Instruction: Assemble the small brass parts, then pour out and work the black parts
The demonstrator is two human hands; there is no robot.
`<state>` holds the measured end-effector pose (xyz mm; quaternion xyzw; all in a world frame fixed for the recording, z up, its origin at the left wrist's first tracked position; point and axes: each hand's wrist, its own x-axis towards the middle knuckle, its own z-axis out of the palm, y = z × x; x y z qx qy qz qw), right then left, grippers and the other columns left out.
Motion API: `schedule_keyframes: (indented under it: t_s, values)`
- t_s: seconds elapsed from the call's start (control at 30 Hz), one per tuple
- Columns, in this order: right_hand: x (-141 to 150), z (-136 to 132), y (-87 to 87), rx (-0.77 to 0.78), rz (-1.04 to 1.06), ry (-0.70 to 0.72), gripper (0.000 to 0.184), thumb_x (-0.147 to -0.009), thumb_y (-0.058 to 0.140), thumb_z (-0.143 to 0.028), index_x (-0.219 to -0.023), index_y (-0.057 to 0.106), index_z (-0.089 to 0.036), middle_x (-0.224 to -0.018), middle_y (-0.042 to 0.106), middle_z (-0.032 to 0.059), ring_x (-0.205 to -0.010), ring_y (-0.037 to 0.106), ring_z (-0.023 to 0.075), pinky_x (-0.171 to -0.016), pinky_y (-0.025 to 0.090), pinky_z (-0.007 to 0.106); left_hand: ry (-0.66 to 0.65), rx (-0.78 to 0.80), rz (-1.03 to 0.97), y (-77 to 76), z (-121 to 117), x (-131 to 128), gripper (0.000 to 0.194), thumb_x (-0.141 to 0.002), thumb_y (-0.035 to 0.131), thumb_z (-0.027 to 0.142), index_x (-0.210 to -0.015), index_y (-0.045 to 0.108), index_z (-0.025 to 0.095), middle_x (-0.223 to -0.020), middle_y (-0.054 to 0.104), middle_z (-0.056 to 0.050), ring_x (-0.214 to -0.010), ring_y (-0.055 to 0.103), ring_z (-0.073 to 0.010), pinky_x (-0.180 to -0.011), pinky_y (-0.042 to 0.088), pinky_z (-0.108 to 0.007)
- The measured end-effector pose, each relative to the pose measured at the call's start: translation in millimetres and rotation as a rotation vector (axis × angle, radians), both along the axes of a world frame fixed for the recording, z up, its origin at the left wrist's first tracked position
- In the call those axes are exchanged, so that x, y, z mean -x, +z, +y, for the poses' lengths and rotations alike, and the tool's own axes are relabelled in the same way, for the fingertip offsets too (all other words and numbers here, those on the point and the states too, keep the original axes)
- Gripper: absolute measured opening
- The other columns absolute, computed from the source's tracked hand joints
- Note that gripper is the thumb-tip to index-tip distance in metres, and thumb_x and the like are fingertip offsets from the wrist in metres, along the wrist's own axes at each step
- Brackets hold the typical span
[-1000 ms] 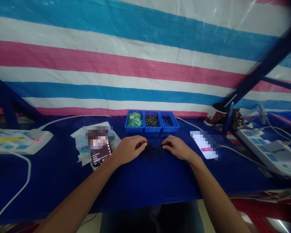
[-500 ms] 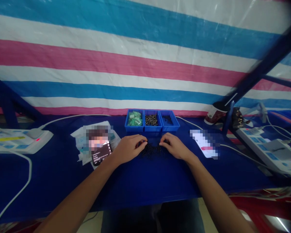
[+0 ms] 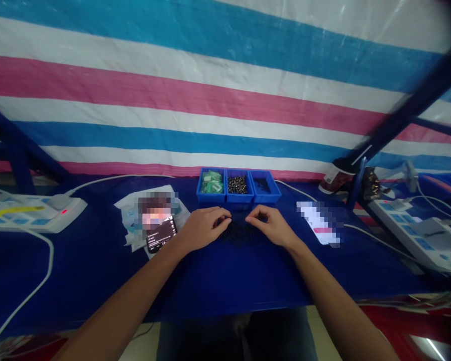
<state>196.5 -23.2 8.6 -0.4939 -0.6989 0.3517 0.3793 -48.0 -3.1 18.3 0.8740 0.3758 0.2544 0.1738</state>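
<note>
My left hand [image 3: 205, 226] is closed in a pinch over the left side of a pile of small dark pieces [image 3: 236, 233] on the blue tabletop. Across from it, my right hand [image 3: 272, 224] pinches thumb and fingertips together at the pile's right side. Anything between the fingertips of either hand is too small and dark to make out. Just beyond the hands stand three joined blue bins: the left bin [image 3: 211, 198] holds green-and-clear packets [image 3: 212, 182], the middle one small brass-and-black parts [image 3: 237, 185], the right one dark pieces [image 3: 262, 185].
A lit phone [image 3: 161, 235] lies on plastic bags [image 3: 129, 210] at left, another phone [image 3: 319, 224] at right. White power strips [image 3: 73, 213] with cables flank the table. A cup [image 3: 334, 178] leans near the right frame post. A striped tarp [image 3: 225, 100] hangs behind.
The view has shifted slightly, so the bins and phones sit a little further right. Both hands stay pinched at the dark pile, with only small finger movements.
</note>
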Motion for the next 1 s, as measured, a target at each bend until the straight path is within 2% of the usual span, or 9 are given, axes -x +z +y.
schedule_keyframes:
  t_s: [0.13, 0.3, 0.37, 0.5, 0.6, 0.87, 1.0]
  values:
    - [3.9, -0.5, -1.2, 0.008, -0.011, 0.045, 0.017, -0.083, 0.069, -0.036, -0.089, 0.073, -0.020, -0.082, 0.072, 0.0023, -0.070, 0.062, 0.0156, -0.064, 0.046, 0.028, -0.019, 0.006, 0.003, 1.3, -1.5, -1.2, 0.023, -0.096, 0.049, 0.035, -0.105, 0.066, 0.023, -0.086, 0.068, -0.001, -0.070, 0.060, -0.0131, -0.068, 0.045, -0.029]
    - [10.7, -4.6, 3.8, -0.055, -0.027, 0.136, 0.020, -0.090, 0.061, -0.030, -0.104, 0.075, -0.026, -0.099, 0.074, 0.0032, -0.088, 0.067, 0.0184, -0.077, 0.050, 0.033, -0.054, 0.023, 0.009, 4.8, -3.6, -2.2, 0.026, -0.097, 0.047, 0.039, -0.108, 0.066, 0.023, -0.088, 0.068, -0.002, -0.077, 0.062, -0.0150, -0.069, 0.046, -0.029]
    - [13.3, -6.1, 4.4, -0.048, -0.008, 0.133, 0.019, -0.089, 0.062, -0.030, -0.102, 0.075, -0.026, -0.098, 0.075, 0.0029, -0.087, 0.068, 0.0188, -0.079, 0.051, 0.034, -0.070, 0.025, 0.007, 6.0, -4.2, -2.5, 0.027, -0.097, 0.048, 0.039, -0.108, 0.066, 0.023, -0.091, 0.069, -0.002, -0.081, 0.064, -0.0158, -0.071, 0.047, -0.029]
    - [17.7, -8.4, 3.0, -0.027, 0.008, 0.122, 0.015, -0.087, 0.065, -0.032, -0.094, 0.074, -0.023, -0.089, 0.076, 0.0022, -0.079, 0.068, 0.0177, -0.071, 0.052, 0.030, -0.103, 0.037, 0.007, 7.3, -5.5, -3.6, 0.027, -0.098, 0.046, 0.038, -0.108, 0.066, 0.023, -0.099, 0.070, -0.002, -0.090, 0.065, -0.0166, -0.077, 0.048, -0.030]
    - [20.0, -9.8, 2.3, -0.013, 0.048, 0.133, 0.015, -0.085, 0.067, -0.032, -0.096, 0.071, -0.022, -0.085, 0.075, 0.0017, -0.077, 0.069, 0.0168, -0.070, 0.051, 0.029, -0.110, 0.044, 0.007, 7.3, -6.5, -4.9, 0.027, -0.098, 0.045, 0.038, -0.108, 0.066, 0.023, -0.101, 0.071, -0.003, -0.093, 0.065, -0.0171, -0.080, 0.048, -0.030]
    - [22.4, -11.1, 4.1, -0.074, -0.028, 0.098, 0.016, -0.086, 0.067, -0.037, -0.089, 0.073, -0.023, -0.086, 0.076, 0.0022, -0.077, 0.070, 0.0178, -0.069, 0.051, 0.028, -0.141, 0.080, -0.012, 8.9, -7.8, -6.3, 0.027, -0.098, 0.046, 0.038, -0.103, 0.067, 0.022, -0.098, 0.071, -0.002, -0.088, 0.065, -0.0166, -0.075, 0.047, -0.029]
    - [22.9, -10.6, 5.4, -0.098, -0.043, 0.058, 0.021, -0.087, 0.064, -0.041, -0.085, 0.073, -0.022, -0.081, 0.075, 0.0023, -0.074, 0.067, 0.0177, -0.067, 0.049, 0.028, -0.146, 0.100, -0.013, 9.9, -9.2, -6.1, 0.024, -0.096, 0.049, 0.038, -0.101, 0.066, 0.022, -0.090, 0.069, -0.002, -0.080, 0.064, -0.0154, -0.069, 0.046, -0.028]
